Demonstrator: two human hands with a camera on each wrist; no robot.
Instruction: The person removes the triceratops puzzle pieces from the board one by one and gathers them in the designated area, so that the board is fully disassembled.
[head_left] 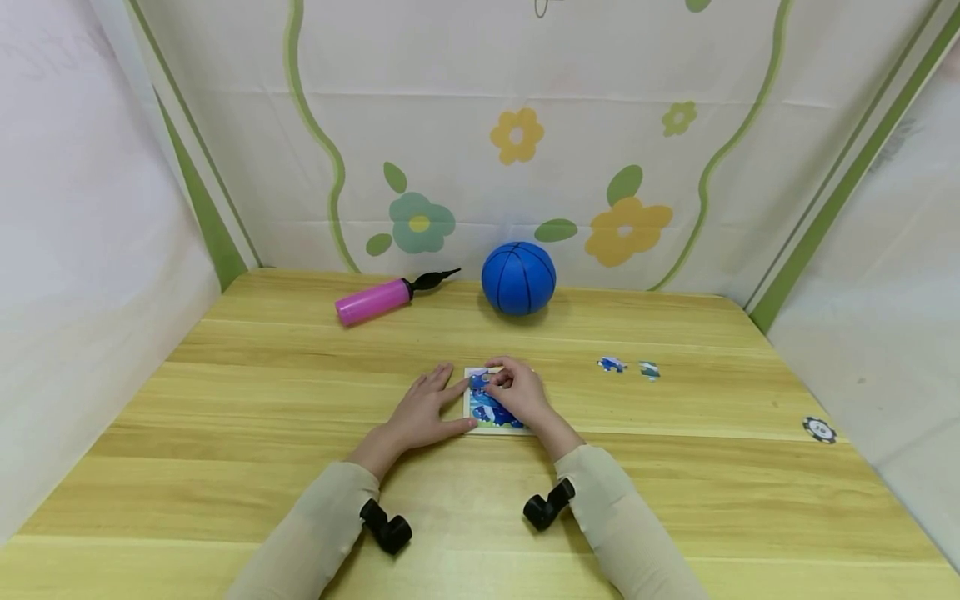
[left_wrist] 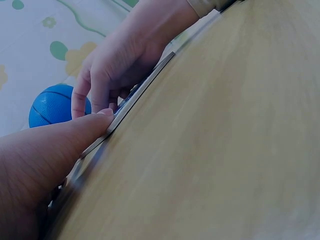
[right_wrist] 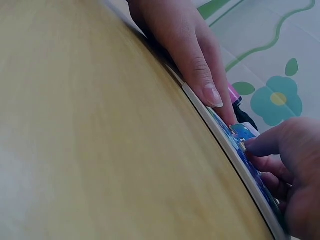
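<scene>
A small jigsaw puzzle [head_left: 491, 414] with a pale frame lies flat at the middle of the table, its picture mostly blue. My left hand [head_left: 425, 410] rests at its left side with fingers straight; the thumb [left_wrist: 95, 125] lies on the frame's near edge and the index finger reaches its upper left corner. Over the puzzle, my right hand [head_left: 521, 392] pinches a blue puzzle piece [right_wrist: 241, 131], which stands tilted up from the board near the left fingertips. The right palm and forearm side hide the puzzle's right part.
Two loose puzzle pieces, one blue [head_left: 612, 364] and one greyish green [head_left: 649, 370], lie to the right. Behind are a blue ball [head_left: 519, 278] and a pink hand pump [head_left: 375, 301] with a black nozzle. A round chip [head_left: 819, 430] lies near the right edge.
</scene>
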